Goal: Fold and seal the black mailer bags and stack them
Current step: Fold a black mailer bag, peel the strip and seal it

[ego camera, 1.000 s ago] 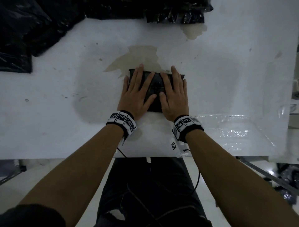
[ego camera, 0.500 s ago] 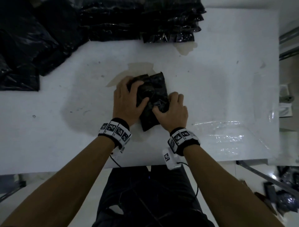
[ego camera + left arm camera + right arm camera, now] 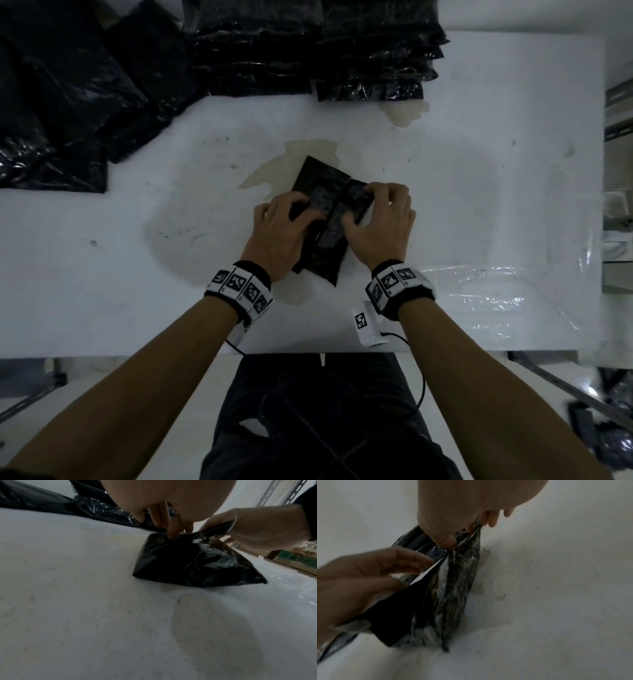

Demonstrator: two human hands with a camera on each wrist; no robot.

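Both of my hands are working on one black mailer bag (image 3: 320, 192) that is lying slantwise on the white counter (image 3: 479, 212), near its front edge and partly over a tan stain (image 3: 270, 168) on the surface. With my left hand (image 3: 277, 236) I am pressing down on the left part of the bag, fingers bent, their tips resting on the plastic beside the fold line; from the left wrist view those fingertips (image 3: 172, 533) are digging into the top of the bag (image 3: 192, 561). With my right hand (image 3: 380, 226) I am pinching the bag's raised flap (image 3: 467, 563) between thumb and curled fingers and holding it up off the rest of the bag, so the flap is standing on edge along the bag's right side. A pale strip is showing along the flap's free edge (image 3: 428, 573), close to my left fingers (image 3: 412, 561). Stacks of folded black bags (image 3: 373, 54) are sitting at the far edge of the counter, well apart from my hands, and loose black plastic (image 3: 68, 102) is heaped at the far left. Clear film (image 3: 496, 301) is lying on the counter to my right. Marker-printed bands (image 3: 239, 287) are wrapping both of my wrists.
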